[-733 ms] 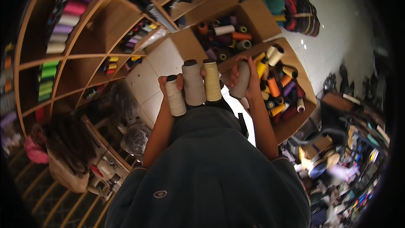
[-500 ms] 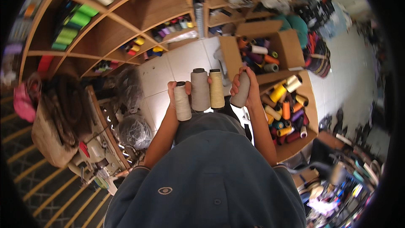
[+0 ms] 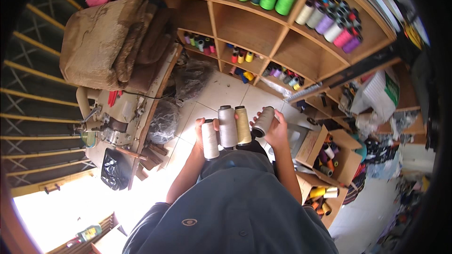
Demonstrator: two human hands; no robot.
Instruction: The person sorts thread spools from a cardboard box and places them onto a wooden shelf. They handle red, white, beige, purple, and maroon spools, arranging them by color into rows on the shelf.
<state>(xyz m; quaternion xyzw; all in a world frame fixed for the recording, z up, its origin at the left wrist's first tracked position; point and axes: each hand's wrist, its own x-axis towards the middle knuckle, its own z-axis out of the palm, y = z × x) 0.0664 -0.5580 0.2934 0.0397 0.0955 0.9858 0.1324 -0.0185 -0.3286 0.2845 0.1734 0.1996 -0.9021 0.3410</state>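
Note:
My left hand is closed around thread cones, held side by side in front of my body. They are an off-white cone, a larger light grey cone and a pale yellow cone. Fingertips show between the off-white and grey ones; how the yellow one is gripped is partly hidden. In my right hand is a grey thread cone, tilted, its dark end pointing down toward the yellow cone. A small gap separates it from the others.
Ahead stands a wooden cubby shelf with thread cones in several colours. A sewing machine is on a table at left, beside folded brown cloth. Cardboard boxes of thread cones stand at right. A plastic-wrapped bundle lies nearby.
My view has turned left, so the shelf and boxes appear farther right. The cone in my right hand has tipped, its dark lower end now showing. Both hands keep their cones.

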